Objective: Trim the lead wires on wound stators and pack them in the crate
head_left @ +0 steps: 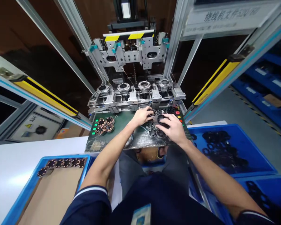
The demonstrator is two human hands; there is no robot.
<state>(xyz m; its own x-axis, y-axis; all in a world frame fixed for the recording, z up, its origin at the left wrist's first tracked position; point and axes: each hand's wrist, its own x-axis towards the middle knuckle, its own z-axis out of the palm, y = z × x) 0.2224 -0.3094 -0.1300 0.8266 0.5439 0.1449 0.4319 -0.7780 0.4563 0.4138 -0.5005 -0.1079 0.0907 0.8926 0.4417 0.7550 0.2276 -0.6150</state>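
Left hand [142, 116]: centre of frame, palm down on the dark green work plate [121, 137], fingers curled narrow over a small black ring-shaped stator core [159, 120]; exact grip cannot tell, fingertips partly hidden.

Right hand [174, 128]: just right of centre, touching the left hand's fingertips, fingers closed round the same core from the right side.

Loose black ring cores [152, 132]: approx. three or four, lying on the plate directly below both hands, touching one another.

Copper-wound stator cluster [105, 125]: left part of plate, well apart from hands.

Winding machine fixture w/ four round silver nests in a row [133, 89]: upper centre, just behind the plate.

Red round button [177, 112]: right edge of plate, near right hand.

Blue plastic bin w/ brown cardboard liner [50, 190]: lower left; row of copper-wound stators [61, 164] along its far edge.

Blue plastic bin of black cores [227, 153]: right of frame, beside right forearm.

White table top [18, 165]: left side, under the lower-left bin.
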